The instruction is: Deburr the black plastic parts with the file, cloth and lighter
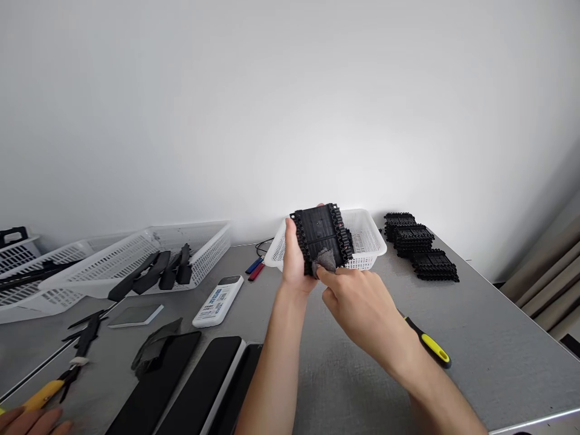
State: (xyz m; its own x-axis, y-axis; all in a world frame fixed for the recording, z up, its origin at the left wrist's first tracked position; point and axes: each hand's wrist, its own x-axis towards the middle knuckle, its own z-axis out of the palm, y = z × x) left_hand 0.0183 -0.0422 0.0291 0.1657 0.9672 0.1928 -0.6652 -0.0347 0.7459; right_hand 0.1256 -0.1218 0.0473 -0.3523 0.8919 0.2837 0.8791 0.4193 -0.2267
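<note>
My left hand (296, 257) grips a black plastic part (319, 226) with toothed, knobbly sides, its flat face turned toward me and tilted up. My right hand (357, 296) pinches a crumpled dark grey cloth (324, 261) and presses it on the lower end of that part. Behind them stands a white plastic basket (371, 241), partly hidden by the part and my hands, with some black piece inside. Several similar black parts are piled in stacks (413, 238) at the right. Beside my right forearm lies a yellow-and-black handled tool (435, 349), its tip hidden.
White baskets (212, 254) with long black pieces (158, 272) stand left. A white box (220, 302), dark flat slabs (202, 386), a dark cloth (158, 344) and a caliper (88, 338) lie nearer. Another person's hand (36, 421) shows at bottom left beside yellow-handled cutters (44, 394).
</note>
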